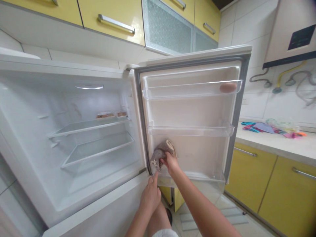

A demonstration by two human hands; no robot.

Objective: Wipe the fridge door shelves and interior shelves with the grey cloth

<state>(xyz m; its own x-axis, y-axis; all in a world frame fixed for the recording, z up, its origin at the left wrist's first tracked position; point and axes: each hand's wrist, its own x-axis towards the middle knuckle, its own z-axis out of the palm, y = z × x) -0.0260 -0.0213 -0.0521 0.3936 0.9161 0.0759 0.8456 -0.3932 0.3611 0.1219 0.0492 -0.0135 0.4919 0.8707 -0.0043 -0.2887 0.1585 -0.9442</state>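
My right hand [171, 162] is closed on a grey-brown cloth [160, 153] and presses it against the inner lining of the open fridge door [197, 112], low on its left side, just under the middle door shelf [191, 131]. My left hand [150, 194] rests on the bottom edge of the door near the hinge side, fingers curled, one finger pointing up at the door seal. The fridge compartment [74, 131] stands open to the left, with two glass shelves inside.
An egg [228, 87] lies in the top door shelf. Small trays [111, 115] sit at the back of the upper fridge shelf. A countertop [276, 144] with colourful items runs on the right above yellow cabinets [271, 184]. My legs are below.
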